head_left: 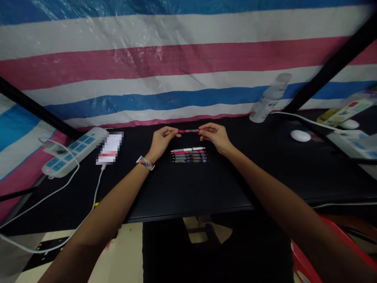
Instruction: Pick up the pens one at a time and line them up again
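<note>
A red pen (189, 131) lies crosswise between my hands, near the back of the black table (188, 188). My left hand (163, 139) pinches its left end between thumb and fingers. On the other end, my right hand (215, 136) has its fingertips closed. Just below, on the table, several pens lie side by side in a stack of rows: a white and grey pen (188, 149) at the top, a red one (188, 152) under it, then darker clear ones (190, 159). A woven multicoloured band circles my left wrist.
A white power strip (66, 161) and a phone (110, 148) with a white cable are on the left. At the right stand a clear bottle (269, 98), a white mouse-like object (300, 136) and another bottle (347, 110). Striped sheeting (176, 59) hangs behind.
</note>
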### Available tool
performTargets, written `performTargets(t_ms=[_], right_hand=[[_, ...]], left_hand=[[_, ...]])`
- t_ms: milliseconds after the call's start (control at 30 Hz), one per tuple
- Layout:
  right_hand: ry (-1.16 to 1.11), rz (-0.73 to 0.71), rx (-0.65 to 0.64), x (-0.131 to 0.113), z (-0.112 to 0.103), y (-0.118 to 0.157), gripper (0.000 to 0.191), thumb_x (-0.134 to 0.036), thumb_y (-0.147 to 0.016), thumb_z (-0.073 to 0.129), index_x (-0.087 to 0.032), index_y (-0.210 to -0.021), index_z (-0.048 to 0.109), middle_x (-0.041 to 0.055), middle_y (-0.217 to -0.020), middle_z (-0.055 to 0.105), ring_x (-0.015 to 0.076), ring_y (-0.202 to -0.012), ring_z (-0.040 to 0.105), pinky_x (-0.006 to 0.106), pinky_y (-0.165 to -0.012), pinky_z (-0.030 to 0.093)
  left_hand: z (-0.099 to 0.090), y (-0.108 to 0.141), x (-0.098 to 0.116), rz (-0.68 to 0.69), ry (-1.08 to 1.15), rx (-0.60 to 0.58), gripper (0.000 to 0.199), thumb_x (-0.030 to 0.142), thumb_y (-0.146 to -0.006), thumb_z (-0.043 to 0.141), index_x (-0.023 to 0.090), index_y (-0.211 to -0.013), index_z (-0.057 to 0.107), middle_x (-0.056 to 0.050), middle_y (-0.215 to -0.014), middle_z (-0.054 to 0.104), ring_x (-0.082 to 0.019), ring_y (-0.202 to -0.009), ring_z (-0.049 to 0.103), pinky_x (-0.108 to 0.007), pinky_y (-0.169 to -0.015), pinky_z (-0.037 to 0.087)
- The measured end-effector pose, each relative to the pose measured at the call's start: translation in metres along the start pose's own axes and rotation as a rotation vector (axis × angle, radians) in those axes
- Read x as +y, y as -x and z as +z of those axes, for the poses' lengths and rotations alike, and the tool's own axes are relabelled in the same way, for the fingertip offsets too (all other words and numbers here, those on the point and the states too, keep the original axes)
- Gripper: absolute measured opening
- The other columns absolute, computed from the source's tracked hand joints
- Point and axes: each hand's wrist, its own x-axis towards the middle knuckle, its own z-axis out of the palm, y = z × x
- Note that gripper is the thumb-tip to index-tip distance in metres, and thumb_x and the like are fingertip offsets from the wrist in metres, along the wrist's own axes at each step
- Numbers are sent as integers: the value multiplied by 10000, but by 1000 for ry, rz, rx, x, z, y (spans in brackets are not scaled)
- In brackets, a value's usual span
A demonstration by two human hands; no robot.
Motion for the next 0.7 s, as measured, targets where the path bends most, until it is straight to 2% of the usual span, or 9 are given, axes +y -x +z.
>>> performTargets(t_ms=[167,267,333,433,500,633,700], right_hand=[[-92,58,-14,-1,2,2,418,-454,-684,1021,-204,-944,811,37,-826,770,160,-685,692,377,-747,641],[-127,59,-22,-2,3,3,410,-440,-676,1033,-203,-932,818,41,-831,772,162,-698,696,372,-753,637],[-142,64,-27,-3,4,4,402,-431,-675,1036,-209,-933,823,41,-844,777,164,-713,701,373,-767,639],[-140,71,-32,-3,5,4,401,-437,-679,1037,-220,-941,824,41,-860,779,171,-729,706,384,-786,645],[-126,74,-30,-2,5,4,411,-452,-680,1037,-225,-945,819,41,-865,777,176,-739,708,394,-799,649],[-115,73,-18,-1,4,3,450,-481,-667,1047,-228,-954,809,40,-876,778,183,-757,716,401,-806,655],[-118,73,-16,0,4,2,456,-478,-661,1050,-227,-957,809,39,-877,779,184,-761,718,401,-809,657]], left_hand=[[0,1,5,74,63,-75,214,372,-878,895,192,-911,784,-122,-1165,859,-259,-1067,813,-441,-1022,615],[0,1,5,77,90,-89,240,375,-862,906,198,-947,768,-124,-1246,843,-257,-1070,813,-427,-997,622],[0,0,4,49,96,-63,299,424,-877,902,212,-1021,748,-110,-1198,844,-239,-1003,819,-381,-907,624],[1,-2,1,17,63,-14,307,507,-977,796,223,-1067,723,-53,-894,802,-193,-809,782,-332,-775,585],[1,-3,-1,27,41,-17,282,467,-985,788,223,-1111,722,-22,-789,748,-185,-767,754,-338,-788,576],[2,-2,-1,92,24,-39,491,301,-813,941,235,-1241,708,-55,-1029,802,-218,-991,773,-371,-951,577],[2,-2,-1,78,17,-38,409,376,-880,893,230,-1225,728,-46,-952,793,-216,-935,768,-378,-936,577]])
